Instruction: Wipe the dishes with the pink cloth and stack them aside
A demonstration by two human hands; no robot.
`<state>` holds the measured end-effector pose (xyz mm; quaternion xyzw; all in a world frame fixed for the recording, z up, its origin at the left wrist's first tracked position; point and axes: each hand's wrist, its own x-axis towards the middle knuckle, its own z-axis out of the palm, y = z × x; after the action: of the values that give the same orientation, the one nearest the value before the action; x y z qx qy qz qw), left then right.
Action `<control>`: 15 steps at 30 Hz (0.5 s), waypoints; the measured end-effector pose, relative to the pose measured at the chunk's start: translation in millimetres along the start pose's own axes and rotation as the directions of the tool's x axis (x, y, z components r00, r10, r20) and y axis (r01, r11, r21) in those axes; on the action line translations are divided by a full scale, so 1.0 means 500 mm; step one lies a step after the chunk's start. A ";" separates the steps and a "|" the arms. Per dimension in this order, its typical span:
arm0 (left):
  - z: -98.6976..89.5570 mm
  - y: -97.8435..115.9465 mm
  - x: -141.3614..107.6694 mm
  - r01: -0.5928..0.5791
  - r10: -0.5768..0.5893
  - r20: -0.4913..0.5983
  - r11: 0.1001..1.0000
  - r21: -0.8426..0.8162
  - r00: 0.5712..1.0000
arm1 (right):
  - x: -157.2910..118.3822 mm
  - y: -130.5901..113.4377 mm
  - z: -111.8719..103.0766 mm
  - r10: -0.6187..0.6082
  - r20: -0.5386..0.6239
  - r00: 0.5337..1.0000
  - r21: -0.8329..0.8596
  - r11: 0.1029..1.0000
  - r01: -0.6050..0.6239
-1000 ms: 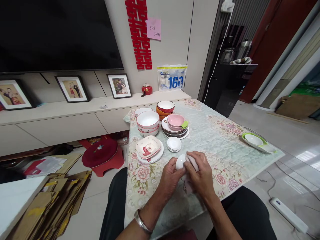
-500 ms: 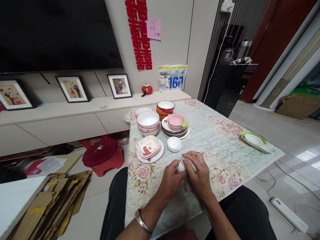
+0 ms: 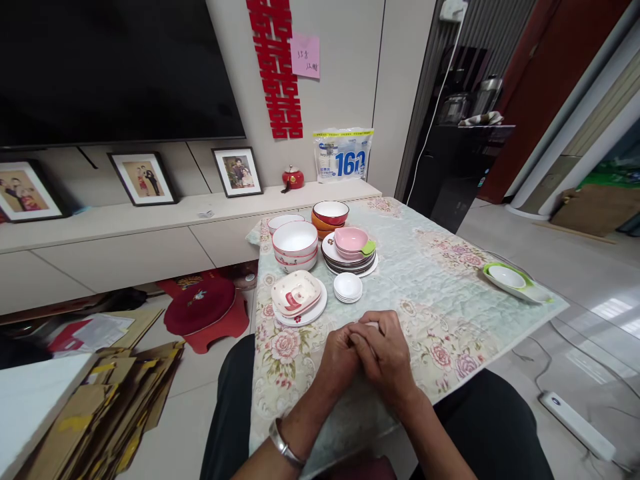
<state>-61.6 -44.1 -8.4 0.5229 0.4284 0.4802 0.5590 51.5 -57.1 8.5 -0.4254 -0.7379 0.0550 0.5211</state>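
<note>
Clasping a pale object (image 3: 373,325) mostly hidden between them, the left hand (image 3: 343,350) and right hand (image 3: 387,350) meet above the tablecloth (image 3: 425,327), both sets of fingers curled tight. Small white bowls (image 3: 348,285) stand stacked at 11 o'clock, square bowls (image 3: 296,292) at 10, a green-edged dish (image 3: 530,292) at 2.

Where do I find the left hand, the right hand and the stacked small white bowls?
Left hand (image 3: 341,356), head view: its back, thumb side.
Right hand (image 3: 387,349), head view: its back.
Stacked small white bowls (image 3: 348,285), head view: top bowl's inside.
</note>
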 end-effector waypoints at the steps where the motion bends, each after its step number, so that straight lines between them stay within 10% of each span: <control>1: 0.001 0.001 -0.001 0.010 -0.010 0.009 1.000 -0.021 1.000 | 0.000 0.004 0.001 0.015 -0.021 1.000 0.006 1.000 -0.015; 7: 0.007 0.013 -0.004 0.158 -0.148 0.058 0.951 -0.266 0.987 | -0.006 0.058 0.004 0.389 -0.094 0.916 0.305 0.887 -0.346; 15: 0.005 0.002 0.001 0.131 -0.129 0.040 0.851 -0.509 0.991 | 0.003 0.062 0.000 0.756 0.289 0.587 0.737 0.215 -0.640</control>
<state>-59.2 -44.2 -7.3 0.3271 0.3189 0.5364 0.7096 68.9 -36.6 -6.6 -0.4384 -0.3233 0.5706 0.6145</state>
